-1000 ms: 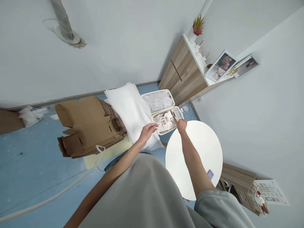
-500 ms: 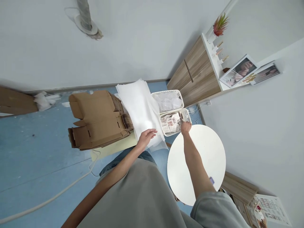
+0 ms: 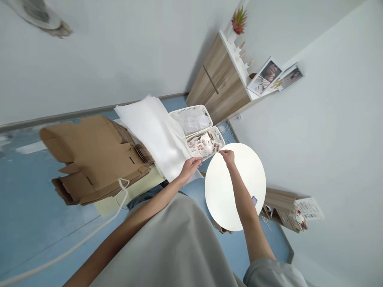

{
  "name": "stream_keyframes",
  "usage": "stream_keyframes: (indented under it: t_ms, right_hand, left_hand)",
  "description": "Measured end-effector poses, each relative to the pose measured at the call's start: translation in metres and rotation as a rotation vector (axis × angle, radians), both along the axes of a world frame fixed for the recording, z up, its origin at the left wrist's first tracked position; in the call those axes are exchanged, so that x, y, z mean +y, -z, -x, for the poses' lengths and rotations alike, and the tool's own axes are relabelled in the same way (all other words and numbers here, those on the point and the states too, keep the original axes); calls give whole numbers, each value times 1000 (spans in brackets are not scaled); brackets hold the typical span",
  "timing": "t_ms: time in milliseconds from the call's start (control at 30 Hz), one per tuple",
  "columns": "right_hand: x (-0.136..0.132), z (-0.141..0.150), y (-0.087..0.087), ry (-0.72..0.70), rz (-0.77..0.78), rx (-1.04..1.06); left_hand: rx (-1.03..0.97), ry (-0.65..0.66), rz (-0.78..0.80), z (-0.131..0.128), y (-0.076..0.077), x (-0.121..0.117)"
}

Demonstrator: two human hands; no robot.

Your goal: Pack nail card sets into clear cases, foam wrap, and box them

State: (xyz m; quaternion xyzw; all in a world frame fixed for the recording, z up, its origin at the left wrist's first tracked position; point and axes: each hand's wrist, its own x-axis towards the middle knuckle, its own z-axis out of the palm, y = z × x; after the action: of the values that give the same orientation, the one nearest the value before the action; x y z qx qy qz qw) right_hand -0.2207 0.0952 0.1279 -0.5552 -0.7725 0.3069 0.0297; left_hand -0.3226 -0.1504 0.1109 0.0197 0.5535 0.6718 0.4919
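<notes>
My right hand (image 3: 228, 157) is closed in a pinch at the near right edge of a white perforated basket (image 3: 222, 139). At its fingertips is a small packet with dark red spots (image 3: 216, 147), which it appears to grip by one edge. Several small printed packets (image 3: 202, 144) lie heaped in that basket. My left hand (image 3: 190, 167) is at the basket's near left corner, over the edge of the white sheets (image 3: 152, 131). Its fingers are stretched out, and nothing shows in them.
Behind stands a second white basket (image 3: 206, 111) with clear plastic pieces. Flattened cardboard boxes (image 3: 98, 155) are stacked on the left, with a white cable (image 3: 89, 237) in front. A round white table (image 3: 239, 179) holds a phone (image 3: 254, 200). A wooden cabinet (image 3: 221, 79) stands against the wall.
My right hand has drawn back from inside the basket with a small packet at its fingertips. My left hand has come closer to the basket. The view has turned right.
</notes>
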Motion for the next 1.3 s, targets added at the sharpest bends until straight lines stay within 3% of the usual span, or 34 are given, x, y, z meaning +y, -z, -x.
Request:
stream_keyframes:
  t_ms: [167,333,500,700,833,900,1100,1300]
  right_hand:
    - [-47,-61,-44,143,204,307]
    - [-101,-105,-86,243,244,350]
    - [-133,-129,-112,256,244,341]
    - [-136,-139,-144,275,191,329]
    - [-128,-134,-167,216,136,363]
    - [-123,-131,-176,162,127,365]
    - [-116,-120,-192,34,212,410]
    - [-119,-107,-197,-12,238,430]
  left_hand:
    - [-65,172,-10,-22,-2,16]
    - [-55,327,-95,-36,-15,23]
    - [-23,434,-144,-44,-28,25]
    - [33,508,-245,-64,-43,21]
    - [13,548,-334,-74,-54,19]
    - [-88,558,-373,-73,-59,18]
    - [-674,669,-504,-49,-74,12]
    - [-749,709,-573,-44,-87,11]
